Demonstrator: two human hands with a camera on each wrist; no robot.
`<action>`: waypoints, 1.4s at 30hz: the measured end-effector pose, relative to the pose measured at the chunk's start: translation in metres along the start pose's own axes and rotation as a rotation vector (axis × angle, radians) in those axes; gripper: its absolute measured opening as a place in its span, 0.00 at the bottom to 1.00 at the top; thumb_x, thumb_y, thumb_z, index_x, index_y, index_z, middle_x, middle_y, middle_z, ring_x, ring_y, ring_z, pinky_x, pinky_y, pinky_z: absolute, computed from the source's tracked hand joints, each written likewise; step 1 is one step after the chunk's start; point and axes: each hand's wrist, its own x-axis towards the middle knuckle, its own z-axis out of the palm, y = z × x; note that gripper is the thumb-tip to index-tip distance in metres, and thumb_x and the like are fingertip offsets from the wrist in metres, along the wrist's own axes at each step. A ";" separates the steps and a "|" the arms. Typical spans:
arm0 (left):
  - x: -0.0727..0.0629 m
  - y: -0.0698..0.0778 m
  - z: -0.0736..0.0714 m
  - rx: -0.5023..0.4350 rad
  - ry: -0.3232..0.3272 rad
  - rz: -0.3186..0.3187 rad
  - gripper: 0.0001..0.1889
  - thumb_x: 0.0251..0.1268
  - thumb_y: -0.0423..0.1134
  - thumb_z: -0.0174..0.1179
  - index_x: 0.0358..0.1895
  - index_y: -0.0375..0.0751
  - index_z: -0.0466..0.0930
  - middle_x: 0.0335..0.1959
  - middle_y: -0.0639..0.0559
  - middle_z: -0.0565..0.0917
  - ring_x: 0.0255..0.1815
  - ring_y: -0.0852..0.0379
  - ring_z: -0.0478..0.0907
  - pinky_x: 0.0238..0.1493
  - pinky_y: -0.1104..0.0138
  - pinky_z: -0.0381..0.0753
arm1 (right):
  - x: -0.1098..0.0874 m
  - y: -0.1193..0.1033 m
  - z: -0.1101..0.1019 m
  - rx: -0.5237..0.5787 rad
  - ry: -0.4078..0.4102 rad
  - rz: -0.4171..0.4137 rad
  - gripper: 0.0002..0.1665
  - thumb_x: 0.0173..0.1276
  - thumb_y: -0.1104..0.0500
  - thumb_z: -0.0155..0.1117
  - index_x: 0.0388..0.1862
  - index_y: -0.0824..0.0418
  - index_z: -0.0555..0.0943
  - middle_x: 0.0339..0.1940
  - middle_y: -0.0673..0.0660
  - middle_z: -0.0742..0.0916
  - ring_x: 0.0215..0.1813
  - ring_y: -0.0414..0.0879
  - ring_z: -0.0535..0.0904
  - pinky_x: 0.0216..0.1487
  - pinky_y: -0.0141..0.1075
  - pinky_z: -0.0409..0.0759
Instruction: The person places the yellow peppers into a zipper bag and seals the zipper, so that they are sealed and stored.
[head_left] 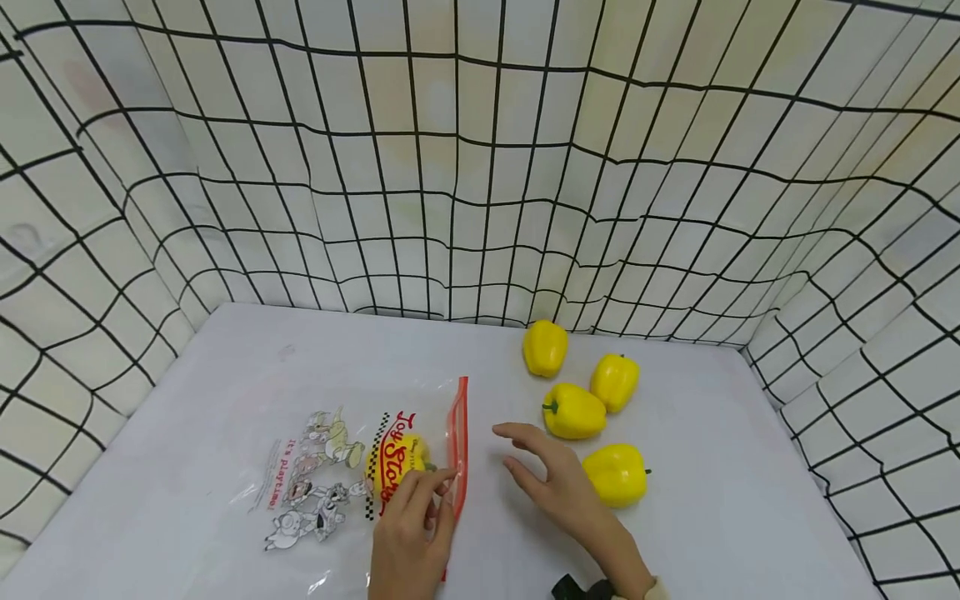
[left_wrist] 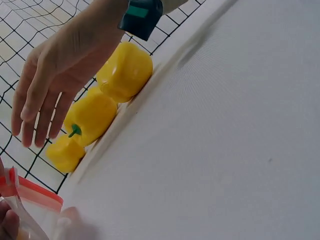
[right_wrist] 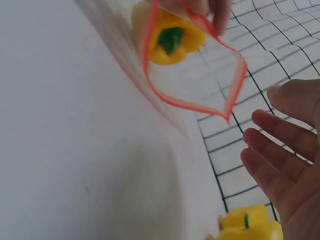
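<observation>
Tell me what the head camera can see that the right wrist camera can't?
Only the head view shows the whole clear plastic zip bag with cartoon print, four loose yellow bell peppers, such as the nearest one, and the left hand pinching the bag's red zip strip. Only the right wrist view looks into the open bag mouth at the yellow pepper inside. Both show the open right hand.

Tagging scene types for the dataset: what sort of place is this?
Likely a staged recording booth, not a kitchen: a white table boxed in by grid-printed sheets, holding only yellow peppers and a printed zip bag.
</observation>
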 end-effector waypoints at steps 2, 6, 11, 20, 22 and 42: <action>0.001 0.001 0.001 -0.011 -0.018 -0.015 0.20 0.55 0.24 0.74 0.49 0.48 0.88 0.36 0.64 0.78 0.28 0.72 0.67 0.27 0.77 0.72 | -0.004 0.001 -0.010 -0.028 0.024 0.019 0.29 0.72 0.65 0.69 0.68 0.46 0.79 0.65 0.49 0.86 0.66 0.51 0.83 0.67 0.42 0.82; 0.001 0.001 0.003 -0.016 -0.029 -0.019 0.20 0.55 0.25 0.74 0.48 0.49 0.88 0.36 0.65 0.77 0.28 0.73 0.67 0.27 0.78 0.72 | -0.015 0.005 -0.028 -0.104 0.073 0.036 0.29 0.71 0.65 0.70 0.68 0.48 0.79 0.65 0.47 0.86 0.65 0.52 0.84 0.65 0.44 0.83; 0.001 0.000 0.003 -0.006 -0.024 -0.012 0.20 0.54 0.24 0.74 0.48 0.49 0.88 0.35 0.65 0.78 0.28 0.72 0.67 0.26 0.79 0.72 | -0.029 0.015 -0.046 -0.209 0.145 0.038 0.29 0.68 0.67 0.72 0.67 0.51 0.80 0.64 0.44 0.86 0.65 0.46 0.83 0.68 0.26 0.76; 0.002 0.001 0.002 -0.002 -0.043 -0.046 0.19 0.55 0.25 0.75 0.48 0.50 0.88 0.35 0.65 0.77 0.28 0.71 0.68 0.26 0.77 0.73 | -0.048 0.028 -0.073 -0.275 0.277 0.108 0.32 0.68 0.68 0.72 0.68 0.48 0.79 0.65 0.49 0.86 0.71 0.40 0.77 0.71 0.12 0.59; 0.002 0.000 0.002 -0.005 -0.046 -0.044 0.19 0.56 0.25 0.74 0.48 0.50 0.88 0.35 0.65 0.78 0.28 0.71 0.68 0.26 0.77 0.73 | -0.051 0.031 -0.076 -0.282 0.300 0.118 0.31 0.69 0.67 0.71 0.68 0.50 0.79 0.66 0.50 0.85 0.72 0.34 0.75 0.71 0.12 0.59; 0.001 0.001 0.000 -0.007 -0.060 -0.055 0.19 0.56 0.25 0.73 0.47 0.50 0.88 0.34 0.64 0.78 0.28 0.71 0.68 0.26 0.77 0.73 | -0.070 0.057 -0.084 -0.197 0.162 0.475 0.33 0.80 0.42 0.59 0.78 0.49 0.68 0.72 0.52 0.81 0.72 0.52 0.76 0.69 0.45 0.77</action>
